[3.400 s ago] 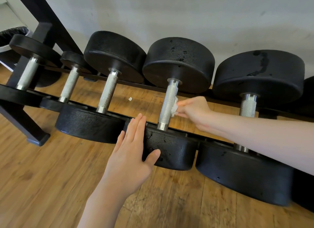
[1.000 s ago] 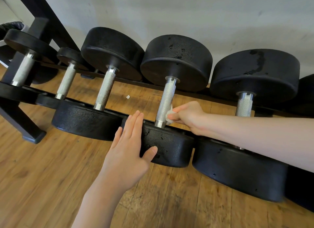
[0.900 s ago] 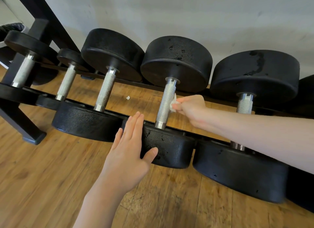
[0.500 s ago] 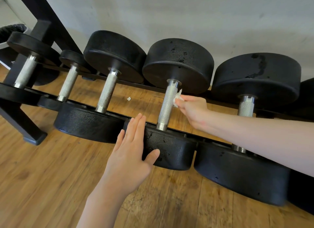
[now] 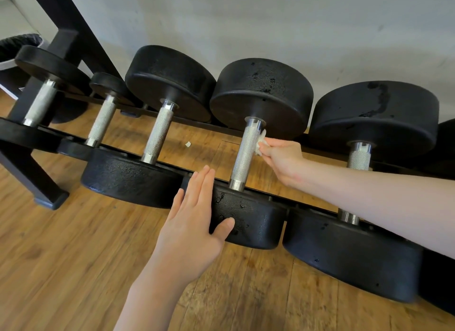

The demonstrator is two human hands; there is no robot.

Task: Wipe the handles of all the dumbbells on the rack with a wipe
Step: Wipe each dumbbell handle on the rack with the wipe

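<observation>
Right hand [image 5: 283, 158] pinches the white wipe [image 5: 261, 143] against the upper end of the fourth dumbbell's knurled handle [image 5: 245, 153]. Left hand [image 5: 194, 222], fingers flat, steadies its near head [image 5: 248, 217]. Good wiping means wrapping round the underside too.

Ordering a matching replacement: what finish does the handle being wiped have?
Silver metal with fine cross-hatched knurling on the handle; head view shows it.

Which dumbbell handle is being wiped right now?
The fourth handle from the left; the right hand presses the wipe against its upper end. The others go untouched.
</observation>
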